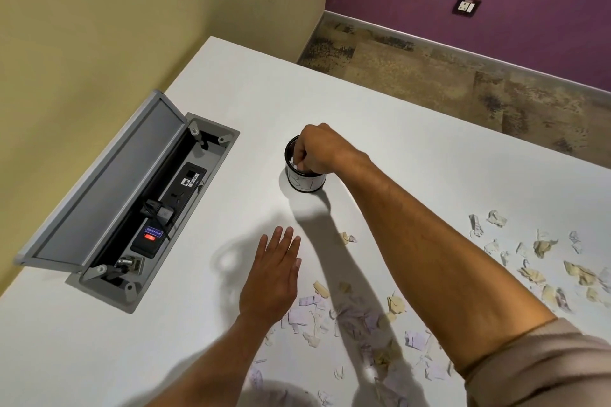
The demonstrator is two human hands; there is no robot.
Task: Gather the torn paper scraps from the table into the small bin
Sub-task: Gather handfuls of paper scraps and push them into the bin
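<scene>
Bin: right hand pinching scraps inside.

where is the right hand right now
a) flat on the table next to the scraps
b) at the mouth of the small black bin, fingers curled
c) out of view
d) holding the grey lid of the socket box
b: the right hand sits over the rim of the small black round bin, fingers curled around white paper scraps.
</scene>
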